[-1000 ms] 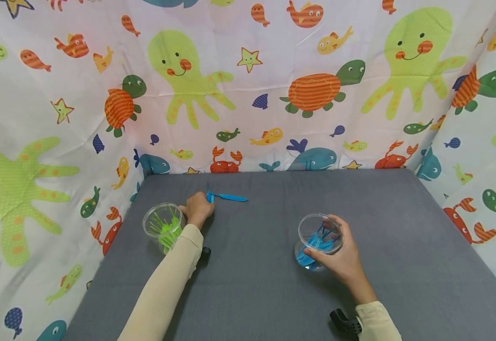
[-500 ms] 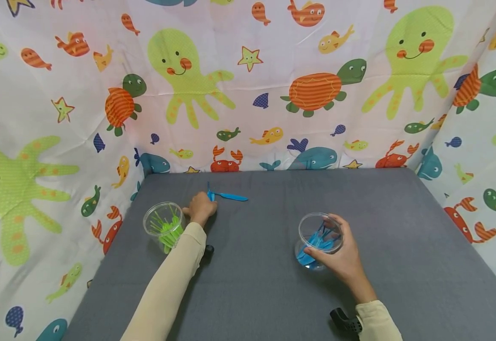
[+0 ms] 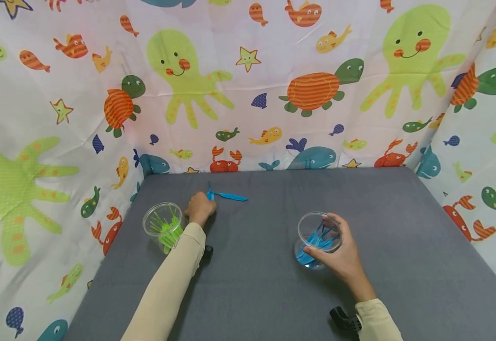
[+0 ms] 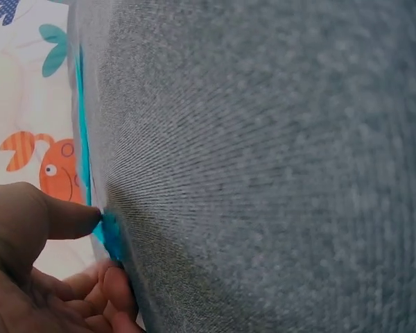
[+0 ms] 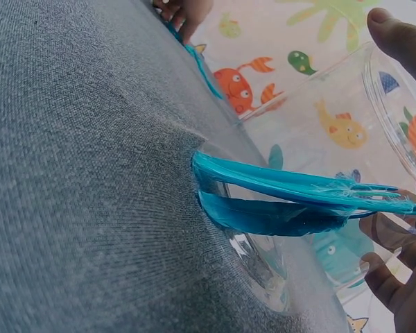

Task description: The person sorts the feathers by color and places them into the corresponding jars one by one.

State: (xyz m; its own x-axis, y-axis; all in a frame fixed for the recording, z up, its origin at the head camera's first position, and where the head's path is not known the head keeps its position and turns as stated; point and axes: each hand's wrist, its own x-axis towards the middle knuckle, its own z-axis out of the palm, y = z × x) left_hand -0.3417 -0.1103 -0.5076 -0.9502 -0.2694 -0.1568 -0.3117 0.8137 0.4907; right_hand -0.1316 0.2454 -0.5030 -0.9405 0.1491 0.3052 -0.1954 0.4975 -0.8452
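Observation:
At the back left of the table in the head view, my left hand (image 3: 201, 208) is down beside two blue feathers. One blue feather (image 3: 232, 197) lies flat on the cloth to its right. The left wrist view shows the other blue feather (image 4: 112, 234) between the thumb and the curled fingers, which pinch it at the cloth. My right hand (image 3: 342, 248) grips a clear plastic cup (image 3: 301, 235) from its right side, the thumb across the front. Several blue feathers (image 5: 277, 211) stand inside, quills toward the rim. The cup's base rests on the table.
A second clear cup (image 3: 150, 235) with several green feathers (image 3: 168, 232) stands upright just left of my left forearm. Grey cloth covers the table (image 3: 256, 284). A sea-animal printed curtain (image 3: 248, 90) encloses the back and both sides.
My left hand has shifted very slightly to the right beside the blue feathers. The right hand and its cup stay where they were.

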